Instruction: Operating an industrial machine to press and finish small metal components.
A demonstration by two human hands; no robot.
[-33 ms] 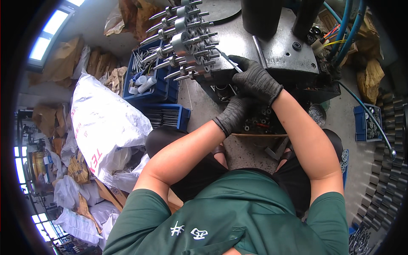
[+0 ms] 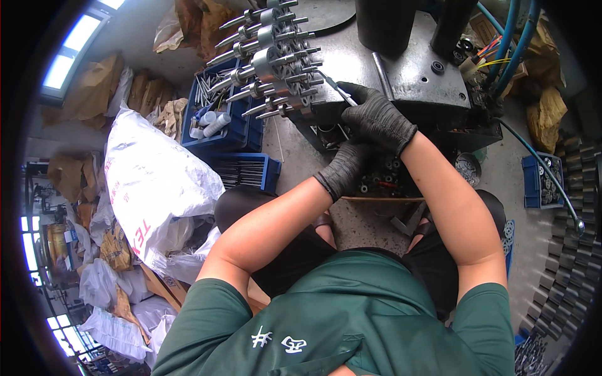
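My right hand [image 2: 378, 118], in a dark grey glove, is closed on a slim, pointed metal tool [image 2: 342, 94]. The tool slants up and left over the front edge of the steel machine table [image 2: 414, 81]. Its tip is close to a cluster of metal shafts with rings and rotors [image 2: 273, 66] at the table's left. Lower down, my left hand [image 2: 346, 168], gloved too, reaches below the table edge beside the open space under it. The left fingers are hidden behind the right hand and in shadow, so what they touch does not show.
Blue crates with rods and white plastic parts [image 2: 216, 122] stand at left, beside a large white sack [image 2: 150, 182]. Small rings lie in a tray [image 2: 382, 185] under the table. Dark cylinders [image 2: 385, 25] rise behind my hands. A blue bin [image 2: 542, 182] and hoses [image 2: 511, 50] are right.
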